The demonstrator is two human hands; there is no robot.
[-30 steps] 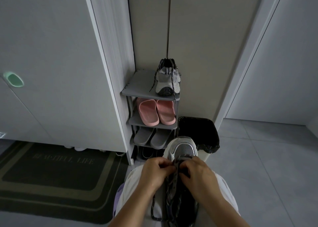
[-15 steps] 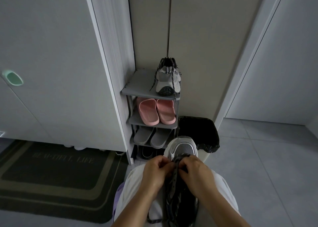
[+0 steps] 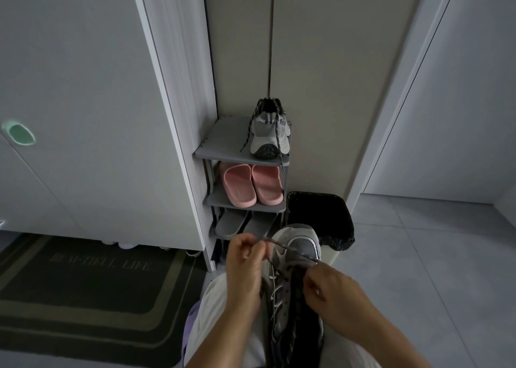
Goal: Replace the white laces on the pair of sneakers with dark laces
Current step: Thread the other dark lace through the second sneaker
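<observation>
- A grey-and-white mesh sneaker (image 3: 304,243) lies along the person's lap, toe pointing toward the rack.
- The left grip (image 3: 245,258) pinches a dark speckled lace (image 3: 290,249) beside the toe. The right grip (image 3: 332,289) pinches the same lace near the eyelets, and it is stretched taut between them.
- The matching second sneaker (image 3: 269,135) stands on top of a grey plastic shoe rack (image 3: 220,147), its dark laces dangling.
- Pink rubber slippers (image 3: 251,184) sit one shelf lower.

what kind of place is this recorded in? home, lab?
Most likely a home entryway: a tiered shoe rack holding pink slippers and a sneaker, plus a doormat on the tiled floor. The left hand and right hand pinch a dark lace on a second sneaker.
</observation>
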